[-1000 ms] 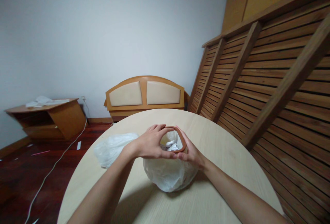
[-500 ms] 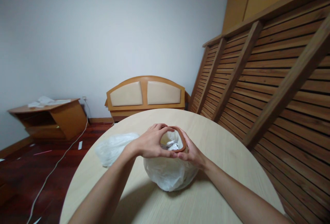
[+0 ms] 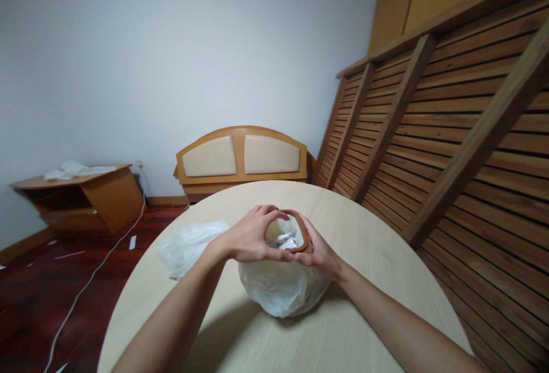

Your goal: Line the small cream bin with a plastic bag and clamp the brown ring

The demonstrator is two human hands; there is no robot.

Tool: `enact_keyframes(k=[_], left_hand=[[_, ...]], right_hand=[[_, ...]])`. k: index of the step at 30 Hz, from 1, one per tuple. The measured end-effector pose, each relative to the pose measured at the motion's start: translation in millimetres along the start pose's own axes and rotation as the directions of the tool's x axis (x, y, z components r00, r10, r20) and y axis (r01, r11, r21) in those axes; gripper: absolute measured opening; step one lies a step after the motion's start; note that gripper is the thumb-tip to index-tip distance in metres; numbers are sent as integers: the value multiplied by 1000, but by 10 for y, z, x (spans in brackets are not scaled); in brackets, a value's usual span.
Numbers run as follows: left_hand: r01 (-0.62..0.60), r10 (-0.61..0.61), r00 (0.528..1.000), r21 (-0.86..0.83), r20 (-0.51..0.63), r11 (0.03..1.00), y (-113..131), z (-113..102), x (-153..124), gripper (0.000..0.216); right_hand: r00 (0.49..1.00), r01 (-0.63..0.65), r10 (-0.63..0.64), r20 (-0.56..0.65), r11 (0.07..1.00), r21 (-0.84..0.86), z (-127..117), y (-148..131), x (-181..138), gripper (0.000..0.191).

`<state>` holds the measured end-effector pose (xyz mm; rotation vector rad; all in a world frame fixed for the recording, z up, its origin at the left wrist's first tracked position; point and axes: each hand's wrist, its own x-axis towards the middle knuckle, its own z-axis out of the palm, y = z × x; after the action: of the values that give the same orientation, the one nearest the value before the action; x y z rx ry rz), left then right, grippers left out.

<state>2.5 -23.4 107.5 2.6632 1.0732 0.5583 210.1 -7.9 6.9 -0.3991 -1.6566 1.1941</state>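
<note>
A small waste bin with a brown rim (image 3: 305,234) stands on the round table, wrapped on the outside by a white plastic bag (image 3: 283,293). Crumpled white paper (image 3: 287,240) lies inside it. My left hand (image 3: 253,237) curls around the left side of the rim, fingers at the far edge and thumb along the near edge. On the right side, my right hand (image 3: 319,256) grips the rim, its thumb close to the left thumb; its other fingers are partly hidden. Left of my left hand lies another crumpled white plastic bag (image 3: 189,247).
The pale round table (image 3: 364,304) fills the foreground. Slatted wooden panels (image 3: 429,133) lean along the right. A headboard (image 3: 240,155) stands behind, and a low wooden cabinet (image 3: 111,195) at left. A white cable (image 3: 92,276) crosses the dark red floor (image 3: 34,293).
Both hands keep their grip on the bin's rim. The view has shifted very slightly; nothing else visibly differs.
</note>
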Motion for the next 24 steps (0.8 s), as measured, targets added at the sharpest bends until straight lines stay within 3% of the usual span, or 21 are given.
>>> enact_keyframes(k=[8, 12, 14, 17, 21, 24], left_hand=[[83, -87, 991, 42, 106, 996, 7, -81, -36, 104], [136, -133, 972, 0, 194, 991, -117, -176, -131, 120], [143, -133, 966, -30, 221, 989, -189, -204, -166, 123], [129, -107, 970, -90, 216, 988, -252, -196, -167, 123], [88, -64, 990, -204, 123, 975, -269, -106, -88, 128], [74, -56, 996, -292, 72, 954, -300, -28, -19, 136]], right_hand=[[998, -51, 55, 37, 995, -90, -128, 39, -11, 109], [996, -60, 72, 43, 969, -238, -246, -84, 8, 128], [999, -12, 28, 44, 944, -329, -291, -212, 58, 128], [993, 48, 18, 115, 836, -546, -273, -469, 193, 114], [952, 91, 171, 256, 638, -765, -97, -785, 439, 107], [922, 82, 278, 270, 542, -837, 18, -897, 590, 100]])
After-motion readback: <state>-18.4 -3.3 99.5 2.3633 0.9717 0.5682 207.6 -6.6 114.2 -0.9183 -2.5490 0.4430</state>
